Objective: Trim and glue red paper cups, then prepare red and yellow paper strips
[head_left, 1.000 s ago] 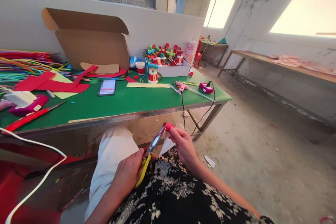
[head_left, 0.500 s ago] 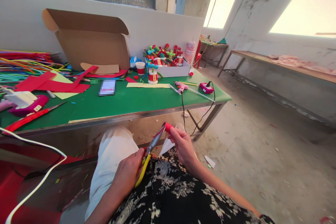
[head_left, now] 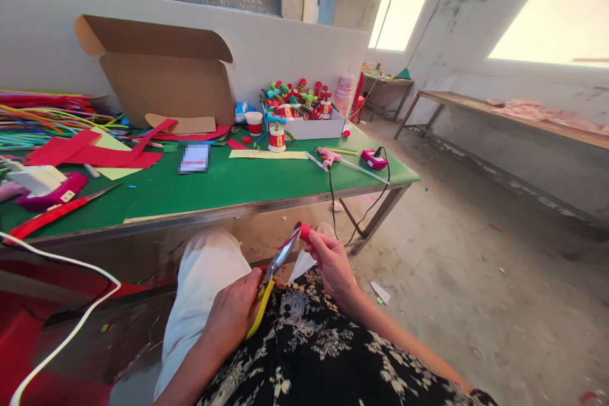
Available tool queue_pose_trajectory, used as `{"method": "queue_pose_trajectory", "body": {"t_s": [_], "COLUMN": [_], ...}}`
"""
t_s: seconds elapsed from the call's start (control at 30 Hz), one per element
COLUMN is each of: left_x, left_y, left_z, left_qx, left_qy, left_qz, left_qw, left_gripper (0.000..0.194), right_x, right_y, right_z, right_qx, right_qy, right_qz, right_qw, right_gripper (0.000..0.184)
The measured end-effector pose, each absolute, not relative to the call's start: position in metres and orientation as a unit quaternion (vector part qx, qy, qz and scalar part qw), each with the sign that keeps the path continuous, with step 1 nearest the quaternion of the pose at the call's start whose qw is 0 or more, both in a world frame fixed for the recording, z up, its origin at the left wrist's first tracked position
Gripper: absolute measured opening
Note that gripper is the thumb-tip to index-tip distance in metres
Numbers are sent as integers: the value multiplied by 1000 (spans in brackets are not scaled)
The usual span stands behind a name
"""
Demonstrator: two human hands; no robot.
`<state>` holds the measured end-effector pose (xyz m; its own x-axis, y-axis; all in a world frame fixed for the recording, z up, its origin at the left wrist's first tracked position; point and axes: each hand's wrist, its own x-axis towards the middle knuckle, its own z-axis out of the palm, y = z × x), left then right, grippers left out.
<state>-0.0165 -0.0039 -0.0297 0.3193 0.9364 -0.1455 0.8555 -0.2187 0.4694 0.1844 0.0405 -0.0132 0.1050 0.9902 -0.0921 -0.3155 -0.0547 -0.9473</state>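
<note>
My left hand point(head_left: 236, 306) is closed round the handles of yellow-handled scissors point(head_left: 281, 260), held above my lap with the blades pointing up and away. The blade tips touch the near end of a small red paper roll point(head_left: 305, 231). Thumb and fingers of my right hand point(head_left: 330, 263) pinch that roll from the right. Whether the blades have paper between them I cannot tell. Part of the left fingers is hidden behind the handles.
A green-topped table point(head_left: 238, 185) stands ahead, holding red paper strips point(head_left: 104, 153), red-handled scissors point(head_left: 52, 214), a pink glue gun point(head_left: 328, 157) and a paper cup figure point(head_left: 276, 138). A white box point(head_left: 318, 129) of similar figures is behind. The glue gun's cord hangs over the edge.
The scissor blades have tilted slightly and look closer together at the red roll. Both hands stay in nearly the same place.
</note>
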Motion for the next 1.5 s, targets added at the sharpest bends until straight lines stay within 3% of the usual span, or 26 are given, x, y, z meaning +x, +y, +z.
{"method": "queue_pose_trajectory", "body": {"t_s": [0.53,0.87,1.37,1.5], "left_x": [-17,-17,-17,-17], "left_y": [-5,-4,-4,-4], "left_z": [-36,-36,-36,-36], "left_qx": [773,776,777,779], "left_qy": [576,574,579,573], "left_qz": [106,120,102,115], "left_qw": [242,233,224,226], "left_gripper": [17,15,19,18], "right_x": [185,183,181,181], "right_y": [40,34,34,34], "right_z": [-11,-5,-11,-11], "right_qx": [-442,-468,-479,-480], "right_qy": [-341,-415,-411,-418], "right_qz": [590,536,487,493], "right_qw": [582,568,605,593], "right_gripper": [32,40,25,30]}}
